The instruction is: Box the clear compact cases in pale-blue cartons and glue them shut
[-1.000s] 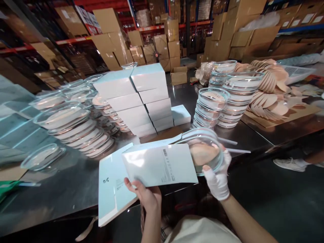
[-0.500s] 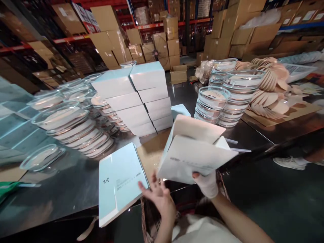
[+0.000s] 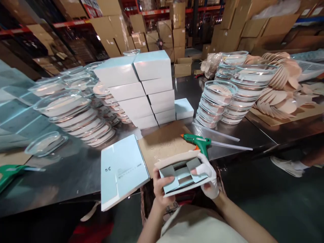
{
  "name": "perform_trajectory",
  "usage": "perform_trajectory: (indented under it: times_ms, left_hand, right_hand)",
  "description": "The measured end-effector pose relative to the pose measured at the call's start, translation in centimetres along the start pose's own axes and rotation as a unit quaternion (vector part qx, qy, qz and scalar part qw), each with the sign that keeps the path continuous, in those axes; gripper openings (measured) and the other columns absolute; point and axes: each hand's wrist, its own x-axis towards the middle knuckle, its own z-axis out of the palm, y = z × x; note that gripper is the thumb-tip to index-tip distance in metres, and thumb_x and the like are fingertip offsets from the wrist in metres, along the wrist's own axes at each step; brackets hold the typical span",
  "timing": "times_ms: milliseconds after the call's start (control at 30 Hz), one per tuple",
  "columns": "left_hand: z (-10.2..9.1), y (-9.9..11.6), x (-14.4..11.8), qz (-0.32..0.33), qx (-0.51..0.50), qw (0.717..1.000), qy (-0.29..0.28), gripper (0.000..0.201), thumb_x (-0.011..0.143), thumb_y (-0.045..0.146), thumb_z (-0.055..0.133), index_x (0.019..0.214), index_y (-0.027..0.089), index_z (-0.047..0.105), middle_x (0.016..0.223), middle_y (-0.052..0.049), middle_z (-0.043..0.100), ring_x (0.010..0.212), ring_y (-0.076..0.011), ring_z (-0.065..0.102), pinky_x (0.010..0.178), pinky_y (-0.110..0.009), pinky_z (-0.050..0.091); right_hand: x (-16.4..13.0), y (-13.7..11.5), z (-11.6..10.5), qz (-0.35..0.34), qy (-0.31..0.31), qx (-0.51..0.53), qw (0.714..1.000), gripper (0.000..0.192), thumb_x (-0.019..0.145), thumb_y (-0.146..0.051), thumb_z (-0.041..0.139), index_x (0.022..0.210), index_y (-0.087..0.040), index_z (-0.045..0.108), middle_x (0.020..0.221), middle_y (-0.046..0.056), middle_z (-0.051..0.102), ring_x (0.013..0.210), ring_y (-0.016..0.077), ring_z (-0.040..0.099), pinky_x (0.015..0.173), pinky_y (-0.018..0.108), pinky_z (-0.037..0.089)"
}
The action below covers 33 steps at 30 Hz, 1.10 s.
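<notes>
Between my two hands is a light-blue cardboard box (image 3: 184, 174), its open end facing me and its small side flaps folded partly inward. My left hand (image 3: 162, 187) grips the box's left side, thumb on the left flap. On the right side, my right hand (image 3: 209, 175), in a white covering with bare fingertips, grips it with the thumb on the right flap. Just beyond the box a green glue gun (image 3: 199, 141) lies on a brown cardboard sheet (image 3: 162, 143). Left of my hands rests a stack of flat light-blue cartons (image 3: 123, 172).
White and blue boxes (image 3: 152, 87) are stacked at the centre. Glass dishes with lids stand in piles at left (image 3: 78, 118) and right (image 3: 215, 101). Clear glue sticks (image 3: 231, 145) lie by the glue gun. Another green tool (image 3: 7, 175) is at the left edge. A person's shoe (image 3: 287, 165) shows at right.
The box has turned and come lower, so its open end now faces me. My left hand, open and apart from it before, now grips its left side. The glue gun has come into view.
</notes>
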Motion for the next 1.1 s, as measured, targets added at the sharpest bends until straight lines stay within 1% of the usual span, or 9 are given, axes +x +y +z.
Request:
perform_trajectory:
  times_ms: [67,167,267,367,467,567,767,967,1100]
  left_hand:
    - [-0.1,0.5,0.2,0.051,-0.028,0.998,-0.008,0.055,0.069,0.075,0.080,0.093,0.027,0.069,0.112,-0.011,0.066,0.117,-0.0361,0.064,0.101,-0.052,0.053]
    - [-0.2,1.3,0.2,0.092,-0.057,0.994,-0.020,0.056,0.074,0.060,0.086,0.116,0.030,0.063,0.124,-0.011,0.062,0.117,-0.0314,0.066,0.101,-0.050,0.054]
    - [-0.8,1.5,-0.3,0.103,0.032,0.992,-0.069,0.048,0.070,0.059,0.089,0.102,0.027,0.071,0.099,-0.009,0.069,0.113,-0.0336,0.068,0.099,-0.049,0.056]
    - [-1.3,1.2,-0.8,0.061,0.086,0.994,-0.030,0.042,0.073,0.064,0.084,0.088,0.025,0.076,0.086,-0.008,0.072,0.106,-0.0348,0.070,0.101,-0.052,0.055]
    - [-1.2,0.9,-0.9,-0.003,0.097,0.995,0.013,0.035,0.080,0.058,0.081,0.093,0.026,0.078,0.094,-0.008,0.076,0.113,-0.0333,0.068,0.111,-0.053,0.048]
    - [-0.4,0.9,-0.4,-0.043,0.097,0.994,-0.018,0.029,0.083,0.052,0.080,0.096,0.026,0.079,0.101,-0.008,0.077,0.118,-0.0323,0.066,0.116,-0.054,0.042]
    - [0.6,1.4,0.5,-0.062,0.079,0.994,-0.037,0.035,0.084,0.058,0.078,0.095,0.025,0.079,0.102,-0.008,0.076,0.116,-0.0316,0.066,0.113,-0.050,0.045]
    - [1.1,3.2,1.2,-0.078,0.083,0.993,-0.034,0.031,0.086,0.054,0.078,0.097,0.026,0.078,0.104,-0.007,0.076,0.112,-0.0295,0.067,0.108,-0.045,0.047]
    - [1.9,4.6,2.1,-0.061,0.090,0.994,-0.016,0.030,0.088,0.054,0.076,0.098,0.025,0.078,0.102,-0.006,0.074,0.106,-0.0278,0.067,0.103,-0.042,0.049]
  right_hand:
    - [-0.1,-0.5,0.4,-0.036,0.015,-0.002,0.999,0.043,0.078,-0.048,0.080,0.113,-0.024,0.073,0.129,0.010,0.073,0.125,0.0342,0.067,0.110,0.047,0.053]
    - [-0.1,-0.7,1.1,-0.082,0.079,0.028,0.993,0.052,0.084,-0.031,0.074,0.133,-0.028,0.058,0.142,0.009,0.064,0.126,0.0276,0.065,0.110,0.046,0.051]
    - [0.7,-0.9,0.6,-0.083,0.080,0.038,0.993,0.061,0.084,-0.028,0.074,0.139,-0.031,0.050,0.145,0.008,0.061,0.120,0.0238,0.067,0.105,0.043,0.054]
    - [3.0,-1.2,-1.7,-0.049,0.064,-0.114,0.990,0.037,0.092,-0.043,0.065,0.125,-0.026,0.062,0.131,0.011,0.069,0.115,0.0262,0.068,0.100,0.043,0.054]
    - [6.6,-1.2,-3.9,0.099,0.058,-0.424,0.899,0.034,0.090,-0.054,0.066,0.095,-0.020,0.069,0.108,0.015,0.074,0.113,0.0353,0.069,0.101,0.051,0.051]
    - [9.5,-0.5,-4.6,0.244,0.003,-0.533,0.811,0.043,0.072,-0.049,0.083,0.093,-0.015,0.069,0.105,0.022,0.076,0.110,0.0430,0.071,0.098,0.054,0.050]
    - [9.8,0.5,-5.0,0.248,-0.008,-0.364,0.898,0.024,0.070,-0.040,0.072,0.069,-0.019,0.061,0.067,0.011,0.070,0.072,0.0271,0.070,0.065,0.034,0.050]
    - [5.6,-2.0,-4.4,0.150,0.023,-0.116,0.982,0.043,0.067,-0.057,0.076,0.085,-0.020,0.059,0.068,0.002,0.071,0.060,0.0170,0.064,0.057,0.027,0.050]
    - [2.8,-3.5,-3.5,0.171,-0.066,0.002,0.983,0.035,0.073,-0.048,0.081,0.088,-0.018,0.072,0.062,0.001,0.069,0.047,0.0133,0.055,0.045,0.025,0.043]
